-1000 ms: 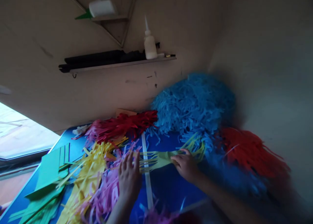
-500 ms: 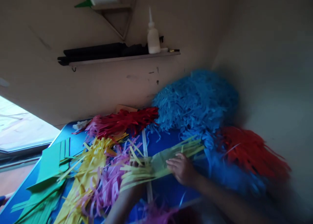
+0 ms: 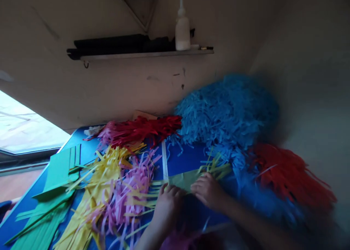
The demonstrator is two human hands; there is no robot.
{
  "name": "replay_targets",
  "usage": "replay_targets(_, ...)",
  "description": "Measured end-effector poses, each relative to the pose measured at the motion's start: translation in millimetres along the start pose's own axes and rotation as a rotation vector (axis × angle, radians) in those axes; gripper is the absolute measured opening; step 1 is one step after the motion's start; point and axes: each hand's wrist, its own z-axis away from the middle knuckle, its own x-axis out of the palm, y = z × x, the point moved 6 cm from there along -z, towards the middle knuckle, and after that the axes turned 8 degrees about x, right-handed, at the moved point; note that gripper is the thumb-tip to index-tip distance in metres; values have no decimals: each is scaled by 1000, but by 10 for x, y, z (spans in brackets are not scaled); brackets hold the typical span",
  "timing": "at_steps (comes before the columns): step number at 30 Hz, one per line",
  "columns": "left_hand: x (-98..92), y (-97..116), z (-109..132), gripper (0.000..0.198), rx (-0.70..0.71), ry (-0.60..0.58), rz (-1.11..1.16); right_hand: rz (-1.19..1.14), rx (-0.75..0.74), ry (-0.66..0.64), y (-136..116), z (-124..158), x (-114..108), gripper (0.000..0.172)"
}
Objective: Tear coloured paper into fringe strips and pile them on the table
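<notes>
A pale yellow-green paper sheet [image 3: 183,178] with fringed strips at both ends lies across the blue table [image 3: 182,158]. My left hand [image 3: 170,200] is on its near edge, left of the middle, fingers curled and pressed together over the paper. Close by on the right, my right hand [image 3: 208,190] has bent fingers on the same sheet, near the right-hand fringe. Whether the paper is pinched between fingers is hard to see. Pink-purple paper strips [image 3: 131,191] lie just left of the sheet's left fringe.
Yellow [image 3: 105,170] and green paper [image 3: 61,170] lie at the left. Red strips [image 3: 142,131] and a big blue fringed pile [image 3: 224,109] stand at the back, more red strips [image 3: 290,173] at right. A wall shelf [image 3: 147,54] holds a white bottle [image 3: 182,33].
My left hand has come out from under the left fringe and moved right onto the sheet, nearer my right hand. The left strips now lie flatter. The view has shifted slightly.
</notes>
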Motion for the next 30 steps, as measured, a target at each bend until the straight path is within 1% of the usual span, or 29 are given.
replay_targets(1, 45, -96, -44, 23, -48, -17, 23, -59, 57, -10, 52, -23, -21, 9)
replay_targets(3, 73, -288, -59, 23, -119, -39, 48, -154, 214, -29, 157, -82, -71, 11)
replay_targets(5, 47, -432, -47, 26, -181, -45, 51, -155, 355, -51, 221, -147, -109, 15)
replay_targets(8, -4, -527, -69, 27, -272, -51, 25, -88, 461, -58, 241, -231, -135, 19)
replay_targets(12, -61, -544, -144, 25, -384, -45, -22, -39, 489, -53, 255, -278, -105, 14)
replay_targets(15, -87, -534, -186, 23, -431, -62, -48, -18, 511, -58, 291, -291, -81, 15)
replay_targets(21, -81, -521, -226, 29, -484, -116, -88, 17, 550, -78, 320, -351, -76, 22)
replay_targets(27, -43, -586, -234, 28, -500, -126, -105, 69, 565, -78, 302, -372, -72, 24)
replay_targets(30, -56, -576, -236, 26, -486, -125, -125, 90, 571, -75, 300, -392, -53, 24)
